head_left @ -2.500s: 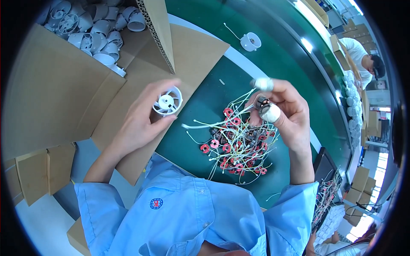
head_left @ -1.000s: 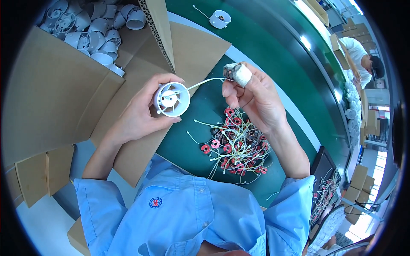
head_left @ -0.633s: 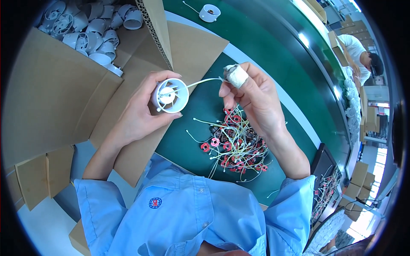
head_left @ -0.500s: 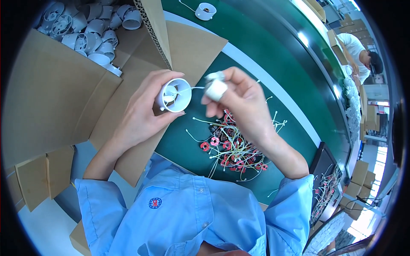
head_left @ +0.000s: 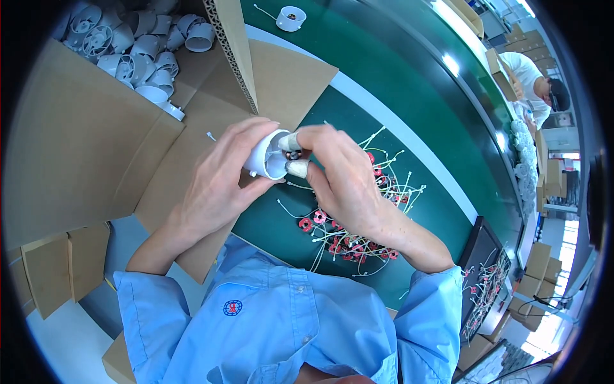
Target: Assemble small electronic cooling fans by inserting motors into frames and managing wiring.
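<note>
My left hand point(head_left: 216, 168) is wrapped round a white plastic cylindrical housing point(head_left: 258, 159), whose open end tilts toward my right hand point(head_left: 348, 182). Thumb and forefinger of the right hand, both with white finger covers, pinch a small dark motor coil point(head_left: 294, 155) at the mouth of the housing. A small white connector point(head_left: 211, 136) pokes out beyond the back of my left hand. On the green worktop, partly behind my right forearm, lies a tangled pile of red and black coils point(head_left: 348, 246) with pale wires.
At the upper left, a cardboard box point(head_left: 89, 134) holds many white housings point(head_left: 146, 46). One housing with a wire point(head_left: 291, 19) stands on the far green surface point(head_left: 358, 45). A black tray point(head_left: 476, 256) with more wired coils is at the right. Another person point(head_left: 534, 83) works at the far right.
My right hand has moved left to the housing's mouth, bringing the coil there. The wire that stretched between the hands no longer shows; its connector now sticks out behind my left hand.
</note>
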Tool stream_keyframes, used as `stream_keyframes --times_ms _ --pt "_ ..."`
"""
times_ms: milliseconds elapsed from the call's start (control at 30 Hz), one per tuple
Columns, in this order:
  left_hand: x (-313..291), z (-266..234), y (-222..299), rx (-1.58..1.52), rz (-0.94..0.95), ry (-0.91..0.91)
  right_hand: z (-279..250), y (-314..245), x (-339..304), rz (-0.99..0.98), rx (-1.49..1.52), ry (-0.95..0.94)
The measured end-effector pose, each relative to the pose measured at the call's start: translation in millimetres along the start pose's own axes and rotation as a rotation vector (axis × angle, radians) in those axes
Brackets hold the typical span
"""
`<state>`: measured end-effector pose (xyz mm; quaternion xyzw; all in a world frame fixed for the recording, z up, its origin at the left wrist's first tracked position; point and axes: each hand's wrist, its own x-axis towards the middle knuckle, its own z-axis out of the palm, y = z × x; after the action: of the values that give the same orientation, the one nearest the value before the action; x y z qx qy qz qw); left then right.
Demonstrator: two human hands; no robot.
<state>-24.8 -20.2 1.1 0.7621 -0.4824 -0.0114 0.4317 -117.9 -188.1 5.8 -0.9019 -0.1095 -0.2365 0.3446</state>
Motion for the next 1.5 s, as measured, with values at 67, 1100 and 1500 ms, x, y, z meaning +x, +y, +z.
stream_keyframes --times_ms 67,1100,1500 --pt "0 0 2 0.009 -0.011 -0.004 0 0 2 -0.026 -0.031 -0.002" --pt "18 -16 -3 0.028 -0.202 0.104 -33 67 10 0.237 0.291 0.143" --pt "87 -14 -215 0.778 0.17 0.303 -109 135 -41 0.433 -0.369 0.233"
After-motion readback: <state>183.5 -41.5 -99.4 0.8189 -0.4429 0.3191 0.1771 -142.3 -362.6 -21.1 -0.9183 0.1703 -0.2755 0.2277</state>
